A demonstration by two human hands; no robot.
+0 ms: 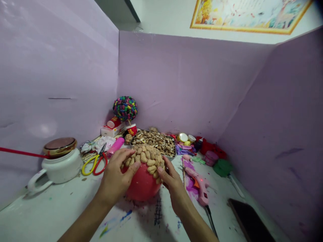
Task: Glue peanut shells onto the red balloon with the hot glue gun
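Note:
A round red balloon (142, 186) sits between my hands, its top and right side covered with peanut shells (147, 156). My left hand (119, 173) is closed around its left side, thumb and fingers on the shells. From the right, my right hand (171, 179) grips the shell-covered edge with thumb and fingers. Behind the balloon stands a metal tray (172, 155) full of shell pieces (158, 139). A pink hot glue gun (200, 185) with a lit red light lies right of my right hand, its black cord running toward me.
At left stand a white lidded mug (62, 168) and scissors (97, 164) with yellow and red handles. A multicoloured ball on a stick (125, 108) rises from a red cup (131, 129) behind. Coloured clay pieces (186, 149) lie at back right; a dark phone (249, 220) lies at front right.

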